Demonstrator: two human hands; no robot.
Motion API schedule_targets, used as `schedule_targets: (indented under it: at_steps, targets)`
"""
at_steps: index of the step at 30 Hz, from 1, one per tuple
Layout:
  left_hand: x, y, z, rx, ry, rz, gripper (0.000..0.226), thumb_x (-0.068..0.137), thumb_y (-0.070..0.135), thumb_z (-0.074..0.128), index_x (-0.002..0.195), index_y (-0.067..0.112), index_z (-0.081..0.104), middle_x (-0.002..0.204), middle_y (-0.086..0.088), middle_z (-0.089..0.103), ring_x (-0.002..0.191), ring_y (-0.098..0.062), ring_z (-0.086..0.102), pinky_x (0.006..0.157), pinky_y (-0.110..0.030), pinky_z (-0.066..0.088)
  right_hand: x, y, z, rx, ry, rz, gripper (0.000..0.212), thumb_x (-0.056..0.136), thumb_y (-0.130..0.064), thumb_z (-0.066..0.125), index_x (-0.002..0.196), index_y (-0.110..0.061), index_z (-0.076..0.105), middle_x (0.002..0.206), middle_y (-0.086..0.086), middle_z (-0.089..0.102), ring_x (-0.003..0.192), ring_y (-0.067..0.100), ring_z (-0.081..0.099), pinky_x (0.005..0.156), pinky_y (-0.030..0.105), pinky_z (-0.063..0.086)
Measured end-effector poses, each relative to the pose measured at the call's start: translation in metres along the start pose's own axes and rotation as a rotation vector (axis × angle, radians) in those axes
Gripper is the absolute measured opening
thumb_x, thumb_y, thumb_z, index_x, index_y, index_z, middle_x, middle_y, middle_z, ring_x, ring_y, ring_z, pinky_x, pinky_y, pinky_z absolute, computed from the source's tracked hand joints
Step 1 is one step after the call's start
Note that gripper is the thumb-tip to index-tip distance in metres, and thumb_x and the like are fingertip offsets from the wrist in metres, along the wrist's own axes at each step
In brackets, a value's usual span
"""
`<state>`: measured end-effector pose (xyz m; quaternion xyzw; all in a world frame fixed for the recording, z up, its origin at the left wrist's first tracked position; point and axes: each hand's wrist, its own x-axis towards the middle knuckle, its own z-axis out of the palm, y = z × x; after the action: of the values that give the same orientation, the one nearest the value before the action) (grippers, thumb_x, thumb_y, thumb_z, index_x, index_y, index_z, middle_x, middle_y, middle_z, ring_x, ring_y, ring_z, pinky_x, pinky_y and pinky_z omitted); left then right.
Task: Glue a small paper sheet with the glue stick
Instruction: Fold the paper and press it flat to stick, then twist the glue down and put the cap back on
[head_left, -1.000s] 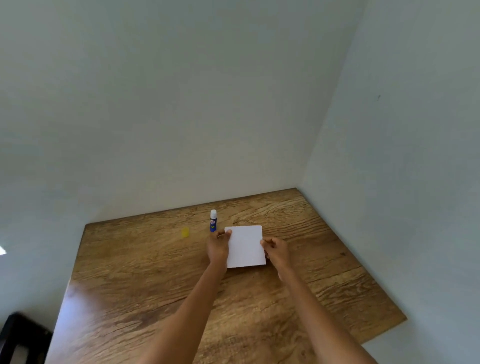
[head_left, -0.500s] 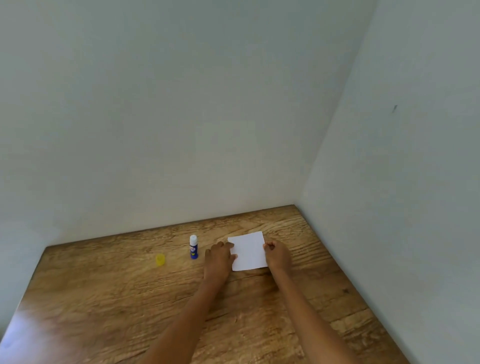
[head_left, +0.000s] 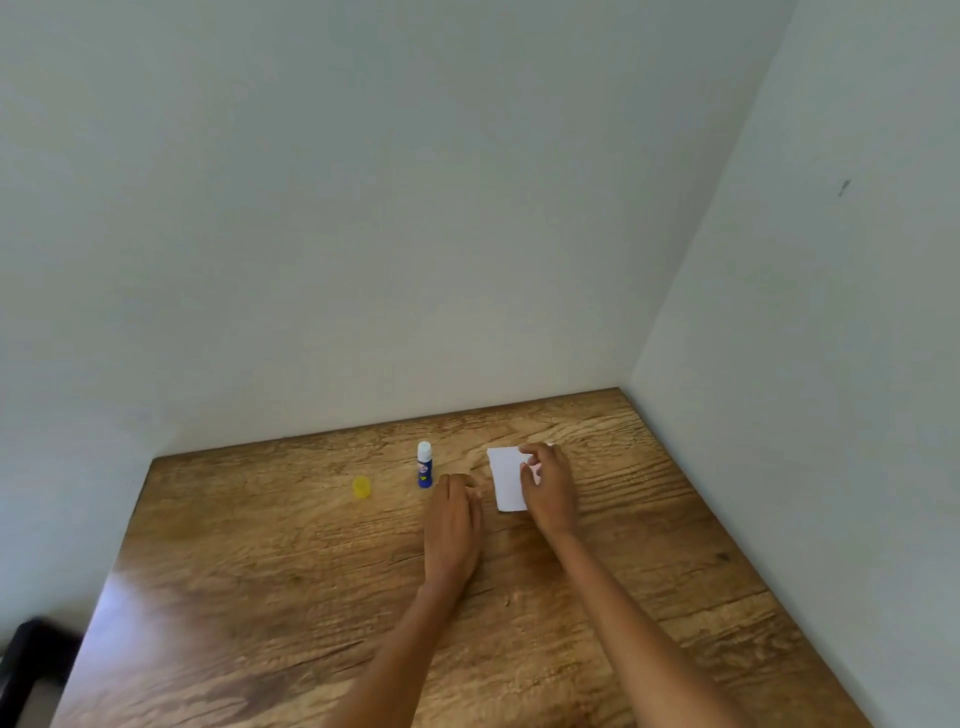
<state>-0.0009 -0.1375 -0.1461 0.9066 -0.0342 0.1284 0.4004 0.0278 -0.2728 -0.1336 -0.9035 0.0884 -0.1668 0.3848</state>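
A single wide-angle view from a camera worn on the person's head, looking forward and down across a wooden worktop toward a room corner. The two walls fill the upper half; the worktop fills the lower half. Both forearms reach in from the near edge, so the hands sit mid-frame, fairly far from the lens.

Wooden table set into a wall corner, yellow cap left of centre, upright glue stick beside it, white paper sheet at centre right.
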Motion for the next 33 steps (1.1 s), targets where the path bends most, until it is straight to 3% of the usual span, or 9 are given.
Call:
schedule_targets:
  at_steps: [3, 6, 11, 14, 19, 21, 24, 27, 33]
  targets:
    - [-0.012, -0.003, -0.013, -0.212, 0.191, -0.147, 0.014, 0.089, 0.002, 0.049, 0.087, 0.013, 0.040, 0.091, -0.008, 0.045, 0.078, -0.024, 0.045, 0.069, -0.040, 0.043, -0.017, -0.025, 0.026, 0.012, -0.236, -0.187, 0.035, 0.084, -0.006, 0.053, 0.118, -0.015, 0.055, 0.117, 0.006, 0.055, 0.107, 0.019, 0.053, 0.089, 0.032, 0.048]
    - [-0.003, -0.006, -0.028, -0.363, 0.300, -0.375, 0.026, 0.084, -0.003, 0.049, 0.101, 0.014, 0.040, 0.109, -0.010, 0.043, 0.087, -0.017, 0.044, 0.074, -0.033, 0.039, -0.021, -0.048, 0.051, -0.005, -0.375, -0.235, 0.042, 0.084, -0.015, 0.056, 0.125, -0.017, 0.050, 0.123, 0.004, 0.053, 0.111, 0.019, 0.051, 0.088, 0.033, 0.047]
    - [0.015, -0.017, -0.033, -0.434, 0.119, -0.382, 0.054, 0.091, 0.003, 0.050, 0.141, 0.012, 0.030, 0.144, -0.004, 0.039, 0.128, -0.016, 0.043, 0.104, -0.030, 0.039, -0.017, -0.060, 0.074, -0.002, -0.375, -0.216, 0.035, 0.090, -0.023, 0.054, 0.124, -0.016, 0.052, 0.126, 0.007, 0.054, 0.113, 0.021, 0.051, 0.092, 0.034, 0.047]
    - [0.025, -0.019, -0.034, -0.538, 0.084, -0.385, 0.050, 0.092, 0.003, 0.050, 0.138, 0.017, 0.040, 0.135, 0.000, 0.051, 0.116, -0.006, 0.048, 0.095, -0.022, 0.039, -0.012, -0.058, 0.077, 0.077, -0.350, -0.103, 0.027, 0.090, -0.022, 0.052, 0.115, -0.014, 0.058, 0.118, 0.007, 0.060, 0.108, 0.022, 0.055, 0.087, 0.033, 0.048]
    - [0.034, -0.022, -0.048, -0.582, 0.146, -0.462, 0.041, 0.089, -0.001, 0.054, 0.127, 0.012, 0.056, 0.122, -0.006, 0.064, 0.107, -0.017, 0.060, 0.092, -0.027, 0.050, -0.013, -0.059, 0.074, 0.124, -0.344, -0.048, 0.016, 0.089, -0.029, 0.055, 0.100, -0.019, 0.061, 0.103, 0.001, 0.066, 0.099, 0.017, 0.059, 0.077, 0.032, 0.048]
    - [0.035, -0.021, -0.058, -0.576, 0.181, -0.475, 0.036, 0.088, 0.002, 0.058, 0.123, 0.010, 0.059, 0.116, -0.006, 0.067, 0.097, -0.011, 0.060, 0.075, -0.008, 0.049, -0.020, -0.068, 0.071, 0.257, -0.345, -0.049, 0.014, 0.089, -0.028, 0.059, 0.099, -0.018, 0.060, 0.100, -0.002, 0.065, 0.097, 0.014, 0.061, 0.076, 0.027, 0.050]
    - [0.034, -0.016, -0.083, -0.584, 0.136, -0.383, 0.030, 0.087, 0.007, 0.062, 0.116, 0.010, 0.064, 0.107, -0.006, 0.070, 0.088, -0.009, 0.060, 0.059, -0.002, 0.046, -0.032, -0.086, 0.062, 0.412, -0.348, -0.059, 0.022, 0.089, -0.026, 0.061, 0.109, -0.018, 0.058, 0.097, -0.010, 0.063, 0.091, 0.001, 0.061, 0.074, 0.022, 0.051]
    - [0.035, -0.010, -0.121, -0.589, -0.007, -0.217, 0.025, 0.087, 0.009, 0.062, 0.111, 0.013, 0.064, 0.099, -0.003, 0.069, 0.090, -0.012, 0.061, 0.064, -0.008, 0.047, -0.040, -0.104, 0.049, 0.403, -0.449, -0.117, 0.034, 0.092, -0.025, 0.057, 0.125, -0.023, 0.051, 0.104, -0.010, 0.061, 0.088, 0.001, 0.059, 0.071, 0.012, 0.045]
    - [0.027, 0.007, -0.210, -0.833, -0.253, 0.002, 0.022, 0.091, 0.000, 0.054, 0.112, 0.002, 0.053, 0.113, -0.013, 0.065, 0.101, -0.021, 0.064, 0.083, -0.021, 0.054, -0.064, -0.168, 0.011, 0.537, -0.656, -0.159, 0.017, 0.097, -0.022, 0.047, 0.110, -0.029, 0.054, 0.103, -0.007, 0.064, 0.077, 0.002, 0.064, 0.067, 0.016, 0.050]
